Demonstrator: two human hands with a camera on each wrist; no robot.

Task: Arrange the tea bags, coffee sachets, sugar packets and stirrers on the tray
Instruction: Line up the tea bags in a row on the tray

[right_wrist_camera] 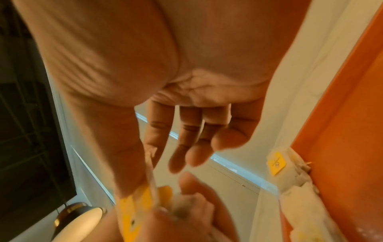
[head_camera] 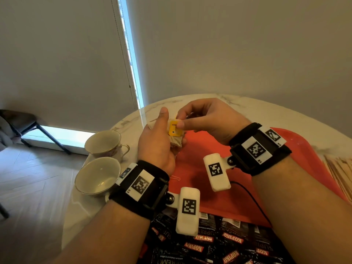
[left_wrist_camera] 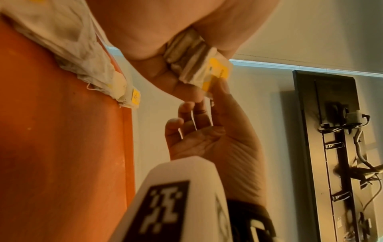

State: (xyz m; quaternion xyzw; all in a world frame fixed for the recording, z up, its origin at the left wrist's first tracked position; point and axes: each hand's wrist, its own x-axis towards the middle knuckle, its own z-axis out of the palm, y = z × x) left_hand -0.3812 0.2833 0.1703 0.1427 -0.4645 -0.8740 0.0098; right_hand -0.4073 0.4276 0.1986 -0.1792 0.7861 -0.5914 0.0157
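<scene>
Two cups [head_camera: 99, 176] are observed at the 9 o'clock side of the marble table [head_camera: 131, 121], the nearer one just beside the left wrist, the farther one [head_camera: 103, 141] behind it.

The left hand [head_camera: 158, 141] is held above the far left corner of the red tray [head_camera: 205, 187], at about 11 o'clock from the tray's centre. Its fingers are curled round a small stack of tea bags [head_camera: 176, 141], as seen edge-on in the left wrist view [left_wrist_camera: 186, 59].

A yellow tag [head_camera: 174, 127] on the top bag is pinched between thumb and forefinger of the right hand [head_camera: 207, 121]; the remaining fingers are loosely extended, as the right wrist view shows [right_wrist_camera: 196, 131].

More tea bags [left_wrist_camera: 68, 47] with yellow tags are noted lying at the tray's far edge in both wrist views.

Black coffee sachets [head_camera: 219, 242] are found at 6 o'clock, on the tray's near end, partly hidden by the forearms.

Wooden stirrers [head_camera: 341, 174] are recorded at 3 o'clock, off the tray on the table. Sugar packets cannot be made out.
</scene>
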